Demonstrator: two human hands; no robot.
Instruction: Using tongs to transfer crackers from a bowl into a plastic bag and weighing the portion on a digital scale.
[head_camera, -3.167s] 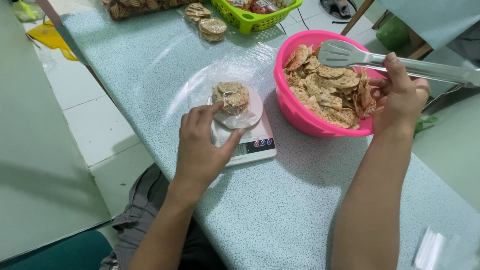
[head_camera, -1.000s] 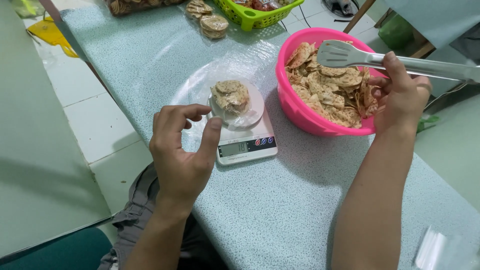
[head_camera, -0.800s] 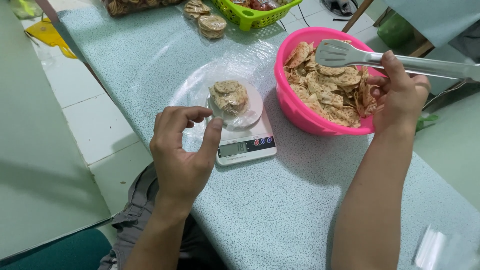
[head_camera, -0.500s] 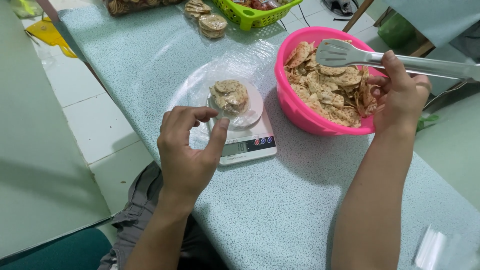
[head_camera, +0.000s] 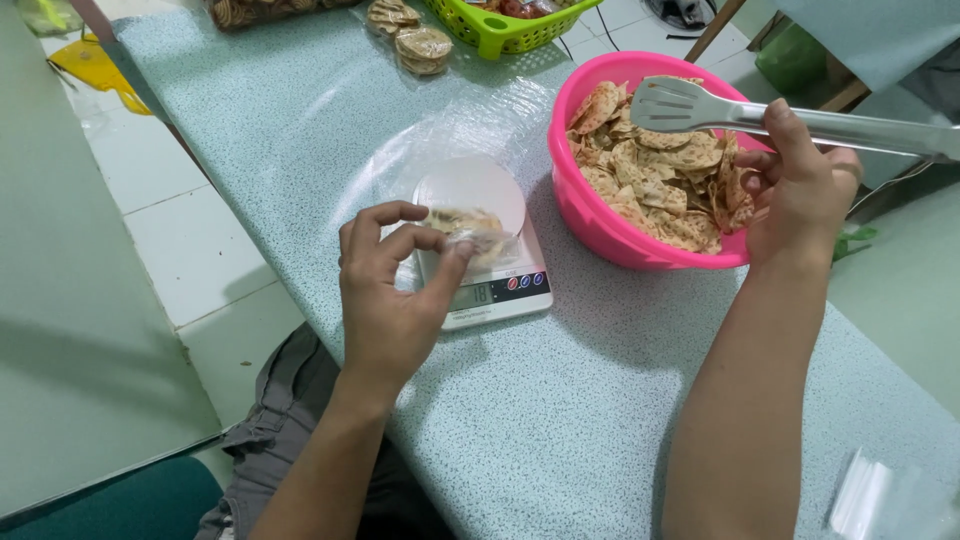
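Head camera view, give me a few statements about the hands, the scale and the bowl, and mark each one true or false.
1. The left hand pinches a clear bag of chips over the small kitchen scale. True.
2. The right hand holds a wooden spoon. False: it holds metal tongs.
3. The pink bowl is empty. False: it is full of flat brown chips.
4. The green basket stands at the table's far edge. True.
5. The scale stands inside the bowl. False: it stands on the speckled table, beside the bowl.
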